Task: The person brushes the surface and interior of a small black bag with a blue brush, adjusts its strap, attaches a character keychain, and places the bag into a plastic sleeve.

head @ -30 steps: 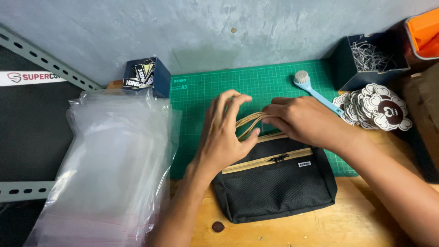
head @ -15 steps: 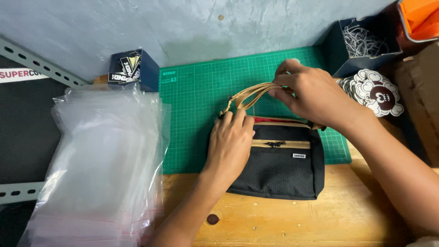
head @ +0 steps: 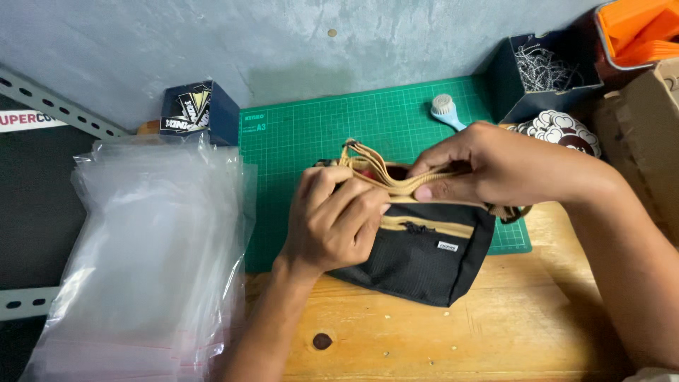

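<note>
A small black pouch (head: 417,258) with tan zippers lies half on a green cutting mat (head: 318,134) and half on the wooden table. My left hand (head: 332,219) grips the pouch's upper left side, fingers curled over its top edge. My right hand (head: 481,166) pinches the bundled tan strap (head: 371,166) and the pouch's open top from the right. A bit of red lining shows inside the opening.
A stack of clear plastic bags (head: 141,262) lies at the left. A dark blue box (head: 194,110) stands behind it. A blue brush (head: 445,110), a box of metal chains (head: 541,71), round stickers (head: 562,131), an orange bin (head: 636,32) and a cardboard box (head: 651,127) are at the right.
The strap was held up above the pouch; now both hands have drawn together at the pouch's top, with the strap bundled low against the opening. The pouch has tilted slightly.
</note>
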